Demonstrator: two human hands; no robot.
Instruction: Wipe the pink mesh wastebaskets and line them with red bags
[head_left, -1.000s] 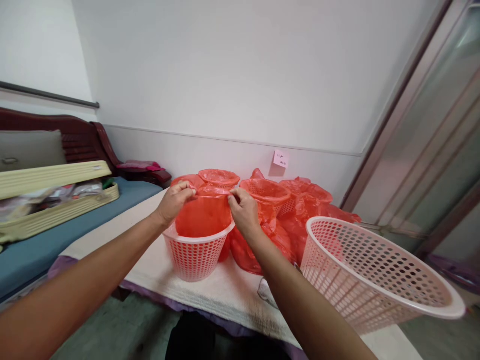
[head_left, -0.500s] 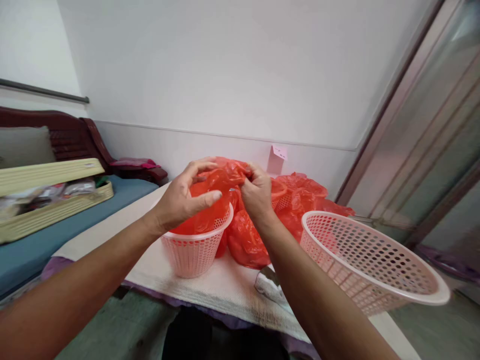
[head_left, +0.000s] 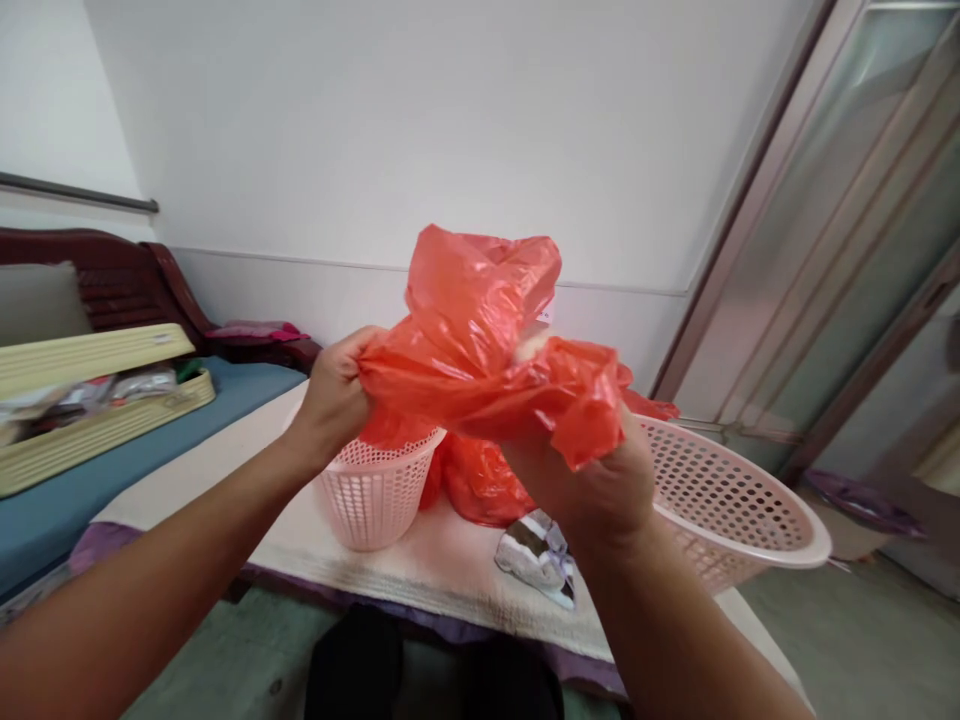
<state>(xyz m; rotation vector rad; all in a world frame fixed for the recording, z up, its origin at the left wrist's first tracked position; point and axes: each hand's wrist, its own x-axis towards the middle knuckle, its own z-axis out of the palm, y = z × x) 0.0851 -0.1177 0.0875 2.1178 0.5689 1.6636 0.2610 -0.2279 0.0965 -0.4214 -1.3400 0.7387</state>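
Note:
A crumpled red plastic bag (head_left: 472, 310) is stretched between my two hands, above the table. My left hand (head_left: 341, 390) pinches its left edge with closed fingers. My right hand (head_left: 592, 480) grips the right side from below; folds of the bag cover most of those fingers. Below my left hand stands a small pink plastic basket (head_left: 379, 500) with red plastic (head_left: 394, 428) inside. Another red bag (head_left: 487, 485) rests on the table behind it. To the right of my right wrist is a larger pink basket (head_left: 739, 500), partly hidden by my arm.
A light cloth covers the table (head_left: 420, 575); a patterned cloth (head_left: 536, 555) lies near its front. At left is a wooden bench with a blue seat (head_left: 244, 390) and a long cream box (head_left: 105, 415) of small items. A wall (head_left: 337, 150) rises behind.
The red bag has come up and been spread wider, its body standing above my hands. My right hand has moved right and nearer. The view has shifted slightly.

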